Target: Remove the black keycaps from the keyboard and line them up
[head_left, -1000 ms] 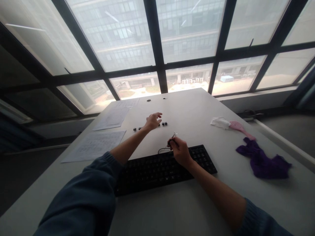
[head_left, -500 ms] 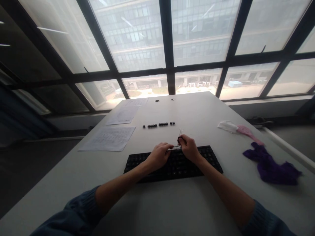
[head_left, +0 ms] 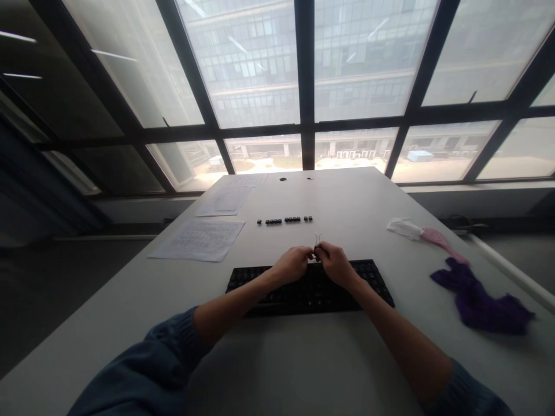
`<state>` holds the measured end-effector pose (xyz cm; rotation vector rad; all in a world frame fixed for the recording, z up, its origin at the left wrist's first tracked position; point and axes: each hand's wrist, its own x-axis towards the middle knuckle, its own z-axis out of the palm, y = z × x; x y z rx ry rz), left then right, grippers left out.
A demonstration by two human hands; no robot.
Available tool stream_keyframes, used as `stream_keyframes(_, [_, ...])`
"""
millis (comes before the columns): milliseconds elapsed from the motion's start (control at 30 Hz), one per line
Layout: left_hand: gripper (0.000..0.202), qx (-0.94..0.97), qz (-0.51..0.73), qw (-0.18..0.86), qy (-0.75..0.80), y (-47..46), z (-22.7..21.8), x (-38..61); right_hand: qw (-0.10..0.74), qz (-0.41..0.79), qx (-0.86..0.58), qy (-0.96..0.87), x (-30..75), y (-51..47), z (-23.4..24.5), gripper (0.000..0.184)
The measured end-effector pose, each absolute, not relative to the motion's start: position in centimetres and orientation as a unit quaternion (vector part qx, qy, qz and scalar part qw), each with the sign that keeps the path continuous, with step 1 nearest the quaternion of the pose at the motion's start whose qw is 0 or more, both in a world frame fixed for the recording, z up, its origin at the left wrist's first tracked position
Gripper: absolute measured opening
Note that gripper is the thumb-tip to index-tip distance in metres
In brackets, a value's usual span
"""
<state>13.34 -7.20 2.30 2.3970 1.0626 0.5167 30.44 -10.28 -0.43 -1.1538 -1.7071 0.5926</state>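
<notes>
A black keyboard (head_left: 303, 309) lies in front of me on the table, and both my hands are over its far edge. My right hand (head_left: 336, 263) is closed around a wire keycap puller (head_left: 318, 238), whose two thin prongs point up and away. The fingers of my left hand (head_left: 297, 263) are pinched together against the puller's lower part, meeting my right fingertips. A small dark piece shows between the hands, too small to name. Past the keyboard stands a row of black keycaps (head_left: 292, 219), set out in small groups.
Printed paper sheets (head_left: 199, 240) lie on the left of the white table (head_left: 347, 199). To the right are a pink hairbrush-like item (head_left: 437, 237) with a white cloth or bag (head_left: 404, 228), and a crumpled purple cloth (head_left: 485, 306). Large windows rise beyond the far edge.
My left hand has moved right and closed in against the puller and my right fingertips. The whole view has shifted slightly. The keycap row stays as it was.
</notes>
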Motion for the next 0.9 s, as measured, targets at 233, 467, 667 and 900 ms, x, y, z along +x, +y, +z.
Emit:
stream_keyframes(233, [0.031,0.858,0.246,0.244,0.38,-7.0,0.3,14.3,0.463,0.206,-0.454,-0.733,30.7,-10.7,-1.1,0.023])
stream_keyframes(467, [0.027,0.856,0.281,0.224,0.373,-7.7,-0.7,14.2,0.456,0.203,-0.444,-0.744,30.9,-11.6,-0.5,0.022])
stream_keyframes(667, [0.031,0.856,0.275,0.254,0.358,-7.8,-0.6,14.1,0.489,0.224,-0.514,-0.669,31.0,-10.9,-0.6,0.022])
stream_keyframes(900, [0.026,0.856,0.269,0.254,0.36,-7.9,-0.4,14.1,0.47,0.218,-0.48,-0.708,31.0,-11.2,-0.9,0.02])
